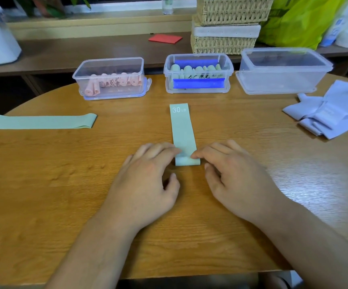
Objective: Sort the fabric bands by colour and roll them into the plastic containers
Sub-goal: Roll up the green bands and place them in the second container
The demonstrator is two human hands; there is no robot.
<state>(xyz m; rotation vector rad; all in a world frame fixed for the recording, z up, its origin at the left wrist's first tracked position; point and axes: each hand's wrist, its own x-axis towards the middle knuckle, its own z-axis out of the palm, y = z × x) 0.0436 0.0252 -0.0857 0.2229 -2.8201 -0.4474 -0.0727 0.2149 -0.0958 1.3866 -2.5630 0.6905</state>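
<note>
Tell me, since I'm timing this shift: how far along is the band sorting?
Done: pink rolls lie in the left container; green rolls sit in the middle container. In hand: the left hand and right hand press fingertips on the 30 LB green band, its near end folded. Left: the flat green band and lilac pile; the right container shows no rolls.

Left hand (pixel 148 176) and right hand (pixel 233 176) lie palm-down, angled toward each other.
</note>
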